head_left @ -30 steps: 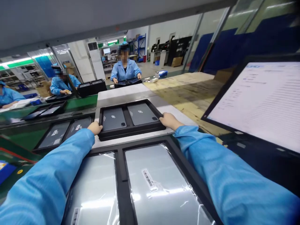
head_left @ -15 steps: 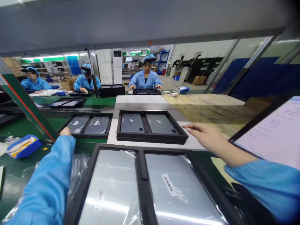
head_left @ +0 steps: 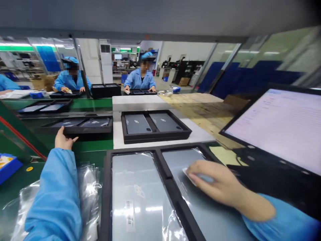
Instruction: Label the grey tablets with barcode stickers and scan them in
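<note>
My left hand (head_left: 64, 139) reaches out to the near edge of a black tray (head_left: 100, 128) that carries two dark tablets on the green conveyor, its fingers curled onto the rim. My right hand (head_left: 215, 187) lies flat on the right of two plastic-wrapped silver tablets (head_left: 213, 221), fingertips on a white label (head_left: 187, 173). The left wrapped tablet (head_left: 140, 197) lies beside it in the same black tray (head_left: 106, 201), right in front of me.
Another black tray (head_left: 155, 136) with two grey tablets sits on a white platform (head_left: 200, 134) beyond. A lit monitor (head_left: 278, 124) stands at the right. Crumpled plastic bags (head_left: 87, 187) and a blue box (head_left: 7, 164) lie at the left. Two co-workers in blue sit across the conveyor.
My right hand has come back from the middle tray and settled on the right wrapped tablet. My left hand stays out at the conveyor tray, whose near edge now looks lifted.
</note>
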{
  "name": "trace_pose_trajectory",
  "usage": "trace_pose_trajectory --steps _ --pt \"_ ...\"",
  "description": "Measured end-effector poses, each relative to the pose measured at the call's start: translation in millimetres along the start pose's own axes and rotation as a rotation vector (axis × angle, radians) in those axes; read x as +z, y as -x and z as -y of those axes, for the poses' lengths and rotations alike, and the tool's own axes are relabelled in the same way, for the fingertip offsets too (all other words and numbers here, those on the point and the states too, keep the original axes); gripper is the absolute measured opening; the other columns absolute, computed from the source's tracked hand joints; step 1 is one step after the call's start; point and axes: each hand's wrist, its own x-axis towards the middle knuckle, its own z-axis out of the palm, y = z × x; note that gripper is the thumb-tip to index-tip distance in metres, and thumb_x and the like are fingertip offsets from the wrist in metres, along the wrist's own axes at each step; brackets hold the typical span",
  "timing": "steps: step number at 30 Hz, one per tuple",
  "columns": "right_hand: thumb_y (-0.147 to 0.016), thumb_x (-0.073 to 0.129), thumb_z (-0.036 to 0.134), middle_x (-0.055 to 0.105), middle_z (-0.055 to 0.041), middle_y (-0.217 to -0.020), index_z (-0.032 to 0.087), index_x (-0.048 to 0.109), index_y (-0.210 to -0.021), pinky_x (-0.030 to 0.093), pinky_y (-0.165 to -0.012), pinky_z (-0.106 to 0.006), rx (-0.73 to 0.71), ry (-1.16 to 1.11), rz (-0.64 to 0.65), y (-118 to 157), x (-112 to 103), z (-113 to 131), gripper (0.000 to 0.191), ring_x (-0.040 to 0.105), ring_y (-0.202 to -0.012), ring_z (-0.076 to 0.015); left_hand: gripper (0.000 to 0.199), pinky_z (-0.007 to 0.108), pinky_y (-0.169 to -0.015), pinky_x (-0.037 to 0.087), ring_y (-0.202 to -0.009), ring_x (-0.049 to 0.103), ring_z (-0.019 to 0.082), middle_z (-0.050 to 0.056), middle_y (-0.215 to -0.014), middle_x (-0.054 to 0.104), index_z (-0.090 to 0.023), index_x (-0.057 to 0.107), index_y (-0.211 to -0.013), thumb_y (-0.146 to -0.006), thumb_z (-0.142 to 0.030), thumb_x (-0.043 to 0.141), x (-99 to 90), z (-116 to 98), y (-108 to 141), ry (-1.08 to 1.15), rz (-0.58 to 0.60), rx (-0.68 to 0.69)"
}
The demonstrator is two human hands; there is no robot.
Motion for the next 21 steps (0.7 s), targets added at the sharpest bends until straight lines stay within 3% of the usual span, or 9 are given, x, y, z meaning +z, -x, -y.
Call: trace_pose_trajectory --steps 3,5,11,14,16,19,21 --pt "-0.094 0.057 0.029 0.069 -0.0035 -0.066 0.023 0.067 -0.074 0.053 -0.059 -0.029 0.221 0.091 -0.147 1.1 -3.6 -15.4 0.023 0.065 -0.059 -0.0175 0.023 0.036 -0.079 0.056 -0.088 0.062 0.019 0.0 -0.065 0.047 -0.021 0.04 -0.074 -0.091 -0.036 0.044 29.0 -5.6 0.3 0.152 -0.066 -0.135" --pt "-0.092 0.058 0.033 0.069 -0.0042 -0.066 0.023 0.066 -0.072 0.053 -0.058 -0.03 0.294 0.112 -0.179 3.4 -5.7 -20.0 0.024 0.064 -0.058 -0.0183 0.016 0.033 -0.076 0.057 -0.086 0.064 0.018 0.001 -0.065 0.05 -0.021 0.041 -0.074 -0.087 -0.025 0.05 44.5 -15.2 9.6 0.25 -0.092 -0.171" --pt "-0.09 0.059 0.039 0.068 -0.0055 -0.067 0.021 0.067 -0.073 0.05 -0.06 -0.029 0.32 0.036 -0.178 2.1 -5.3 -19.4 0.026 0.062 -0.061 -0.0181 0.013 0.024 -0.074 0.057 -0.084 0.067 0.01 -0.003 -0.073 0.062 -0.017 0.048 -0.083 -0.089 -0.006 0.048 73.8 -82.5 64.2 0.638 -0.128 -0.089" --pt "-0.09 0.062 0.048 0.068 -0.0057 -0.071 0.019 0.067 -0.075 0.051 -0.063 -0.03 0.406 -0.084 -0.194 -3.1 -4.3 -19.0 0.032 0.062 -0.065 -0.018 0.011 0.021 -0.079 0.059 -0.086 0.066 0.007 -0.004 -0.079 0.065 -0.016 0.051 -0.087 -0.091 -0.008 0.046 93.6 -120.0 108.9 0.746 -0.107 0.01" --pt "-0.086 0.065 0.059 0.071 -0.0071 -0.081 0.019 0.068 -0.082 0.053 -0.066 -0.03 0.514 -0.312 -0.233 -8.7 -7.3 -16.2 0.041 0.065 -0.07 -0.0189 0.011 0.021 -0.079 0.061 -0.087 0.067 0.007 -0.004 -0.083 0.067 -0.016 0.056 -0.091 -0.092 -0.011 0.046 109.8 -141.5 148.8 0.798 -0.055 0.047" --pt "-0.078 0.063 0.079 0.072 -0.0115 -0.108 0.02 0.066 -0.105 0.059 -0.069 -0.035 0.627 -0.872 -0.261 -17.4 -21.8 0.6 0.065 0.071 -0.085 -0.0238 0.012 0.016 -0.058 0.058 -0.071 0.065 0.006 -0.007 -0.078 0.068 -0.018 0.06 -0.086 -0.089 -0.009 0.052 132.7 -164.8 221.8 0.855 0.029 0.003" --pt "-0.082 0.056 0.081 0.072 -0.0109 -0.113 0.022 0.064 -0.113 0.062 -0.071 -0.038 0.659 -1.15 -0.268 -19.0 -37.0 20.8 0.068 0.072 -0.089 -0.0254 0.015 0.012 -0.043 0.05 -0.055 0.057 0.006 -0.007 -0.067 0.063 -0.019 0.06 -0.075 -0.084 -0.008 0.056 142.8 -172.1 271.7 0.798 0.102 -0.056"
